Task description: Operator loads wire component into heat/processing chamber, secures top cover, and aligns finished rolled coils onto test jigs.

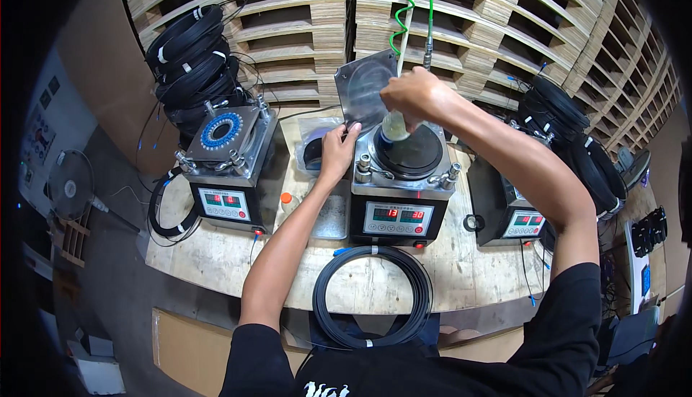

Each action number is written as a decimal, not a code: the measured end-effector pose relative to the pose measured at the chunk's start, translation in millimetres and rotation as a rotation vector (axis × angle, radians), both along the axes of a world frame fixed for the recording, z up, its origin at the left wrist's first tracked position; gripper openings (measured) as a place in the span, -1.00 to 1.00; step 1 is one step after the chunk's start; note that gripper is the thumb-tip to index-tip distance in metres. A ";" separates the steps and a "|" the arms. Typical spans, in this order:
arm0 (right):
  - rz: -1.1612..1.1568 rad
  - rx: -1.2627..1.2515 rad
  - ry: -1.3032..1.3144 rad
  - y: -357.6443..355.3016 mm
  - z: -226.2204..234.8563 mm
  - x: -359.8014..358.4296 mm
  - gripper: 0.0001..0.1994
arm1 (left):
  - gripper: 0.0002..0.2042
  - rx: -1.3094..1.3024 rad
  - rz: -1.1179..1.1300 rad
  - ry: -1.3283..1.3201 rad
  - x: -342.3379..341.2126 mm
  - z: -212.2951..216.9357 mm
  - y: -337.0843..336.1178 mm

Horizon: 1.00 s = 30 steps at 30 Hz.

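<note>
In the middle stands a fiber polishing machine-like box (pixel 393 217) with a round black pad (pixel 411 155) on top and red lit digits in front. My left hand (pixel 337 153) grips the lower edge of a square metal plate (pixel 366 90), which stands tilted up beside the pad. Over the pad, my right hand (pixel 414 95) is closed around a clear, see-through container (pixel 394 127), probably a bottle, tilted downward. Its upper part is hidden by the fingers.
Similar machines stand left (pixel 223 181) and right (pixel 515 209); the left one carries a plate with a blue-dotted ring (pixel 221 131). A black cable coil (pixel 322 289) overhangs the table's front edge. Stacked cable coils (pixel 191 58) and wooden pallets (pixel 281 36) stand behind. An orange-capped bottle (pixel 287 201) sits near my left forearm.
</note>
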State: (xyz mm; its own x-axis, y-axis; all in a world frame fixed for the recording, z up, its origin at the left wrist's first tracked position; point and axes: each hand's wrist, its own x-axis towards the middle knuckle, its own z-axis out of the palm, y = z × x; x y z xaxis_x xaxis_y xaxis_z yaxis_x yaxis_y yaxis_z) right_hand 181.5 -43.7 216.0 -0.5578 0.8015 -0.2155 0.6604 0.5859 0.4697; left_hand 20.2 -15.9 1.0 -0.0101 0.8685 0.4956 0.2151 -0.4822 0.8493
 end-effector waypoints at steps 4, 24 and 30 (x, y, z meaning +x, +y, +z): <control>-0.030 -0.002 0.059 13.3 -2.5 10.7 -0.52 | -0.63 -0.009 0.003 0.016 -0.3 0.7 0.2; -0.330 -0.062 0.199 23.6 -17.0 97.0 -0.35 | -0.57 -0.008 0.020 0.034 -4.3 -5.0 2.9; -0.369 -0.228 1.070 -35.7 -88.4 192.9 -0.27 | -0.53 -0.012 0.010 0.013 -8.7 -16.8 12.8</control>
